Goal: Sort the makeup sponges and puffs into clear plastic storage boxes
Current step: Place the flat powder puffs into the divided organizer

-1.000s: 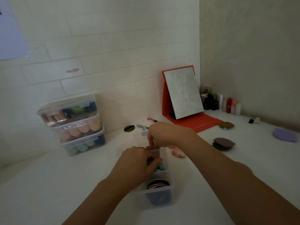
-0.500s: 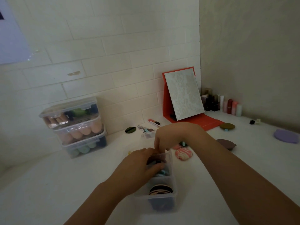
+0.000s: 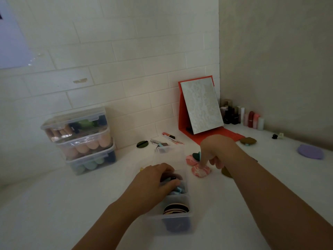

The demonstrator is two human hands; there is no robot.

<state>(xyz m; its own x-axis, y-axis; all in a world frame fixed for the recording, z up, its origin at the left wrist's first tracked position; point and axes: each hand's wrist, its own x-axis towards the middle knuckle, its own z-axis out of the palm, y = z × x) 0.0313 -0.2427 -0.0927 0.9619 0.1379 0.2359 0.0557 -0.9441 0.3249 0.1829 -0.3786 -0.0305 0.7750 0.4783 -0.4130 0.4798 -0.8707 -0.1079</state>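
The left hand [image 3: 155, 179] pinches a dark puff [image 3: 172, 176] inside the clear box [image 3: 169, 222] at mid-tabletop [image 3: 54, 204]. The right hand [image 3: 216, 150] touches a pink puff [image 3: 201, 171] just right of the box. Its grip cannot be told.

The right hand [image 3: 216, 152] reaches down to a pink marbled puff [image 3: 201, 170] on the white counter [image 3: 54, 204], index fingertip touching its top. In the dim light it is hard to tell whether the thumb closes on it too. Just beyond that contact lie a second pink puff [image 3: 189, 160] and a dark green puff [image 3: 196, 156]. Near it, toward the person, stands an open clear box [image 3: 169, 221]. There the left hand [image 3: 155, 181] curls fingers and thumb round a dark puff [image 3: 171, 177]. Well to the left of both hands stand three stacked lidded boxes [image 3: 81, 139]. A red-backed mirror [image 3: 201, 107] stands behind the right hand.
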